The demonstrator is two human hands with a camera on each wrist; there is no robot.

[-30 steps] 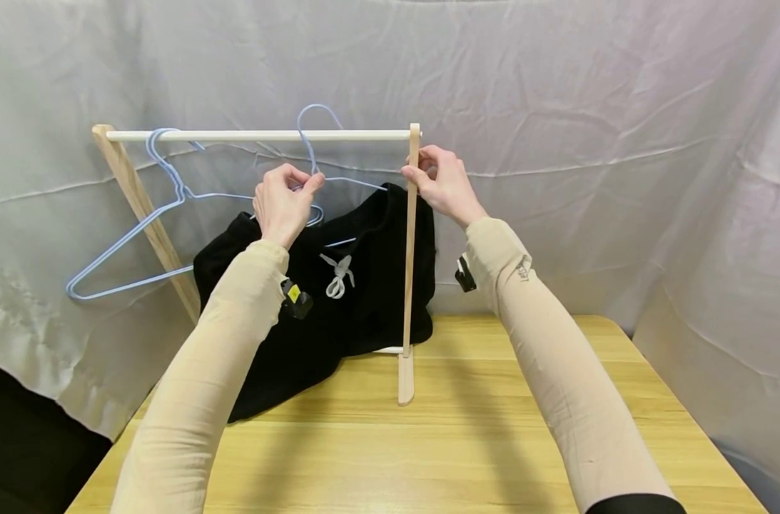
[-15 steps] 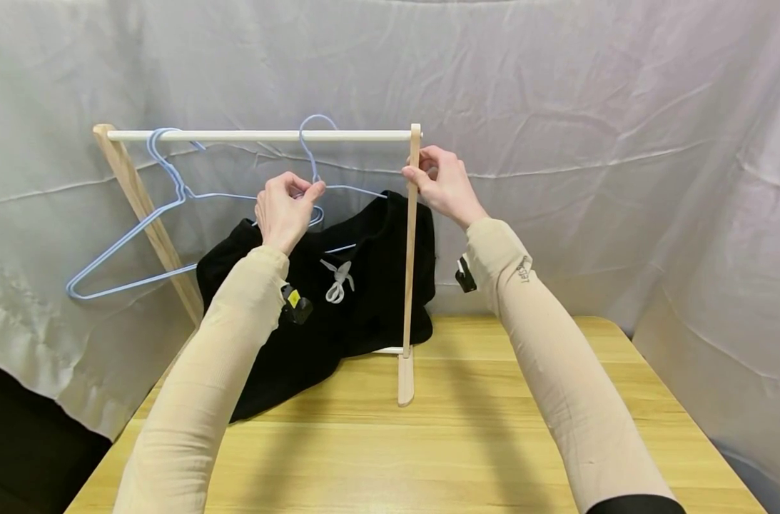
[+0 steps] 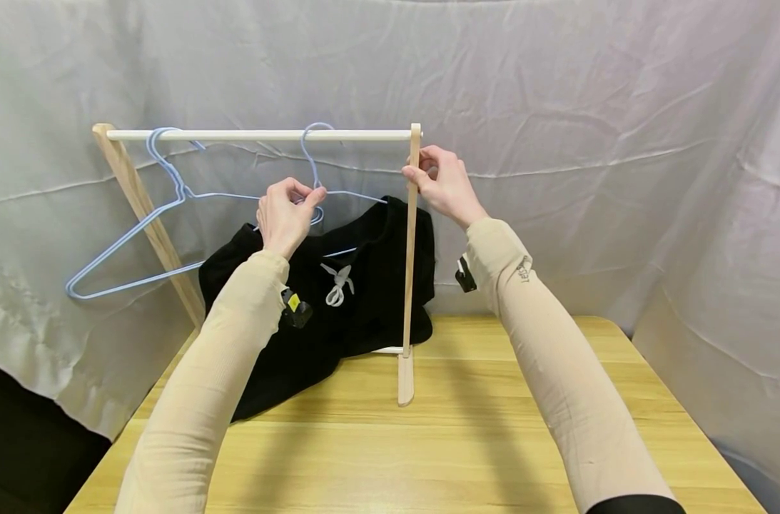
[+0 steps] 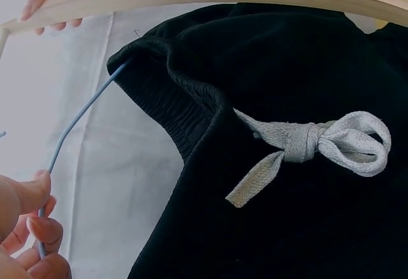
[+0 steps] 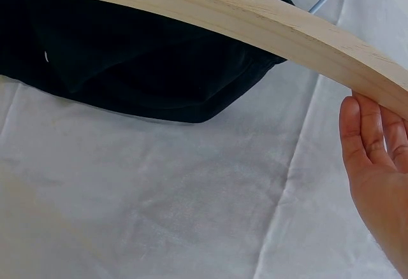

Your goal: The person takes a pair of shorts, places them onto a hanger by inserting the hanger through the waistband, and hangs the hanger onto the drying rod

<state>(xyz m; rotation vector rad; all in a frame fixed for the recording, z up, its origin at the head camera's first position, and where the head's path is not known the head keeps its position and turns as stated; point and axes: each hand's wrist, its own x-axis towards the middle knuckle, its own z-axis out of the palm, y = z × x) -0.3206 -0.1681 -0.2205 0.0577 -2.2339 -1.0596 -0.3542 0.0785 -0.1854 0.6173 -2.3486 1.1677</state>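
Note:
My left hand [image 3: 283, 218] pinches the neck of a light blue wire hanger [image 4: 94, 99] between thumb and fingers. The hanger's hook loops over the white rail [image 3: 255, 135] of a small garment rack. Black drawstring pants [image 3: 377, 300] hang from this hanger, one arm of which enters the elastic waistband in the left wrist view. A grey-white drawstring [image 4: 303, 142] is tied in a bow at their front. At the rack's right end, my right hand [image 3: 447, 185] grips the wooden post [image 3: 409, 271] near its top, with fingers behind and thumb in front.
More light blue hangers [image 3: 120, 243] hang at the rail's left, partly hidden by the pants and left arm. The rack's foot [image 3: 405, 382] stands on a wooden table [image 3: 524, 428]. Grey curtain [image 3: 589, 143] closes off the back and sides.
My left hand has lowered the hanger and pants slightly, so the hook has come down from above the rail onto it. My right hand has stayed on the post.

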